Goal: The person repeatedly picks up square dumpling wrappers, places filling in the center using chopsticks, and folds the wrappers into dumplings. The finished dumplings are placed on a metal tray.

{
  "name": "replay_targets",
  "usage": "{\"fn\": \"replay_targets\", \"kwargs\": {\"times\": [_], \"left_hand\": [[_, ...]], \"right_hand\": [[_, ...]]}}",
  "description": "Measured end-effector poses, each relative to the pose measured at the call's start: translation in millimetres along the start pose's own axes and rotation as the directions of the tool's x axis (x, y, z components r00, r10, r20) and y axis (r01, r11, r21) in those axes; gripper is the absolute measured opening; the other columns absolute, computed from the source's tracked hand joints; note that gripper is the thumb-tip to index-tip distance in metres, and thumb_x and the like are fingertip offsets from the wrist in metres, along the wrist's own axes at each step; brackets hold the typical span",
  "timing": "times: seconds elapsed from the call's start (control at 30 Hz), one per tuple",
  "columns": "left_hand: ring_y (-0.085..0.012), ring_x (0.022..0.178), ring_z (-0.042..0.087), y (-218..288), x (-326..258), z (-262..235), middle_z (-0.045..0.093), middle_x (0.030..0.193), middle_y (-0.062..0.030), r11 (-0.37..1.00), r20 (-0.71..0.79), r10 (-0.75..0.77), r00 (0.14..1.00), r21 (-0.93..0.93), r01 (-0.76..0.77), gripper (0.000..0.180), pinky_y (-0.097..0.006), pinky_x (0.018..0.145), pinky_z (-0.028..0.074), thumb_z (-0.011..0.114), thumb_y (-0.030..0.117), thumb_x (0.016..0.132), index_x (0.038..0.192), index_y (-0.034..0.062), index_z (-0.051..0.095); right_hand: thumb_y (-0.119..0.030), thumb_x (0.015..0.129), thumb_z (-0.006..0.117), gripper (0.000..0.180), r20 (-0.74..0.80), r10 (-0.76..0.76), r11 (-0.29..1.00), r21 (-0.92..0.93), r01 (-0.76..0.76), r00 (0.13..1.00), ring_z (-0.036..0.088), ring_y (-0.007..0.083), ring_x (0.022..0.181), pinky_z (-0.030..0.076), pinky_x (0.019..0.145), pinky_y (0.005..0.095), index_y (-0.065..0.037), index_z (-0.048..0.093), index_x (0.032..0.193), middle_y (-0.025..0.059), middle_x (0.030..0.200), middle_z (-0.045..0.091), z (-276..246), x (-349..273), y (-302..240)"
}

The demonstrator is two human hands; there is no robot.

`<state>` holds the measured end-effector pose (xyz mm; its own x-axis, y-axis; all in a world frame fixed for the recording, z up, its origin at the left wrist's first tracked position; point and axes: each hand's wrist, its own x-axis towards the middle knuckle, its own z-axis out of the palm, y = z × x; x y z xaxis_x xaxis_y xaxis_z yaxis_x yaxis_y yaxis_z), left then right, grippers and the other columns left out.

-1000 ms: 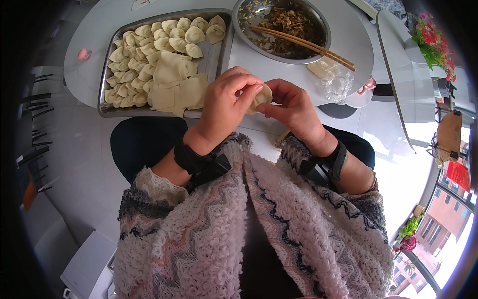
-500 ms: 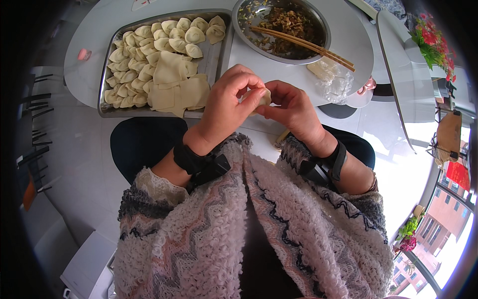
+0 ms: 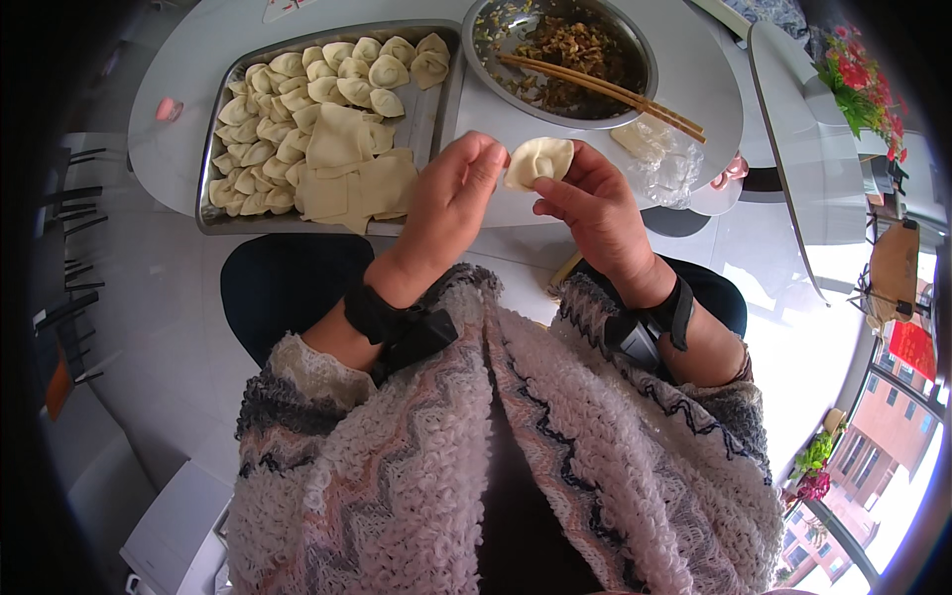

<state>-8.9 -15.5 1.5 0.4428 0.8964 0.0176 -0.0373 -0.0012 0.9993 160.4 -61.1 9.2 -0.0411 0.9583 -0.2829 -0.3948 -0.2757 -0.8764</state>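
Observation:
A folded, pale wonton [image 3: 540, 162] with a bulging middle is held up in front of the table edge. My right hand [image 3: 607, 213] pinches its right side, with the thumb on its lower front. Beside its left edge, my left hand [image 3: 448, 203] is closed, thumb against the curled fingers; nothing shows in it. Left of my hands, a metal tray [image 3: 448, 99] carries rows of folded wontons [image 3: 266, 129]. A stack of square wrappers [image 3: 359, 188] lies at the tray's near side.
Behind my hands stands a steel bowl [image 3: 652, 74] of chopped filling [image 3: 575, 50], with chopsticks [image 3: 615, 91] across its rim. A crumpled clear plastic bag [image 3: 666, 164] lies beside it. A small pink object [image 3: 169, 109] sits left of the tray on the white table [image 3: 159, 59].
My hands have drawn apart. The wonton, mostly covered by my fingers before, now shows whole in my right hand, and my left hand has come off to its left.

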Motion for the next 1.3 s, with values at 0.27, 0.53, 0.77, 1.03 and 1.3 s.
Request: {"fn": "replay_targets", "kwargs": {"times": [0.27, 0.53, 0.77, 1.03, 1.3], "left_hand": [[-0.0044, 0.057, 0.042, 3.5, -2.0, 0.3, 0.049, 0.066, 0.0001, 0.985, 0.067, 0.051, 0.996, 0.159, -0.061, 0.014, -0.021, 0.050, 0.035, 0.056, 0.011, 0.090, 0.083, -0.0003, 0.052], [-0.0043, 0.058, 0.042, 0.0, -1.3, -2.1, 0.047, 0.063, 0.0000, 0.990, 0.074, 0.000, 0.997, 0.137, -0.011, 0.015, -0.021, 0.050, 0.035, 0.056, 0.013, 0.091, 0.083, 0.0000, 0.053], [-0.0040, 0.058, 0.042, 2.8, -0.6, -1.2, 0.048, 0.064, -0.0001, 0.990, 0.030, 0.052, 0.998, 0.127, -0.056, 0.016, -0.021, 0.051, 0.035, 0.057, 0.013, 0.090, 0.083, 0.0000, 0.053], [-0.0049, 0.058, 0.044, 4.0, 0.0, -1.7, 0.051, 0.066, -0.0012, 0.956, 0.019, 0.157, 0.987, 0.246, -0.157, 0.013, -0.022, 0.051, 0.037, 0.057, 0.009, 0.089, 0.082, -0.0007, 0.052], [-0.0026, 0.064, 0.041, -1.2, 1.5, 3.2, 0.047, 0.079, 0.0024, 0.984, -0.112, 0.174, 0.978, 0.062, -0.168, 0.013, -0.016, 0.057, 0.035, 0.064, -0.003, 0.082, 0.080, 0.0030, 0.052]], "right_hand": [[-0.001, 0.083, 0.062, 0.029, -0.016, -0.023, 0.997, 0.077, 0.024, 1.000, 0.059, 0.0126, 0.090, 0.051, 0.076, 0.0269, -0.001, 0.051, 0.110, 0.0066, 0.101, 0.061, 2.5, -0.5, -1.6], [-0.001, 0.082, 0.063, 0.030, -0.030, -0.019, 0.994, 0.103, 0.022, 0.999, 0.059, 0.0122, 0.090, 0.051, 0.076, 0.0261, -0.002, 0.052, 0.110, 0.0061, 0.101, 0.061, 1.7, -0.7, -0.9], [0.001, 0.081, 0.064, 0.028, 0.035, -0.001, 0.998, 0.070, -0.001, 0.999, 0.057, 0.0104, 0.084, 0.049, 0.071, 0.0243, -0.002, 0.054, 0.106, 0.0041, 0.096, 0.061, 1.9, 0.3, -0.2], [0.001, 0.080, 0.064, 0.027, 0.042, 0.004, 0.998, 0.068, -0.007, 0.999, 0.057, 0.0099, 0.082, 0.048, 0.070, 0.0238, -0.002, 0.055, 0.106, 0.0034, 0.094, 0.061, 3.0, 0.0, -0.3], [0.000, 0.081, 0.064, 0.026, 0.005, -0.013, 0.997, 0.077, 0.013, 1.000, 0.057, 0.0095, 0.079, 0.048, 0.069, 0.0229, -0.002, 0.055, 0.106, 0.0038, 0.095, 0.062, 2.0, 1.5, -0.9]]}}
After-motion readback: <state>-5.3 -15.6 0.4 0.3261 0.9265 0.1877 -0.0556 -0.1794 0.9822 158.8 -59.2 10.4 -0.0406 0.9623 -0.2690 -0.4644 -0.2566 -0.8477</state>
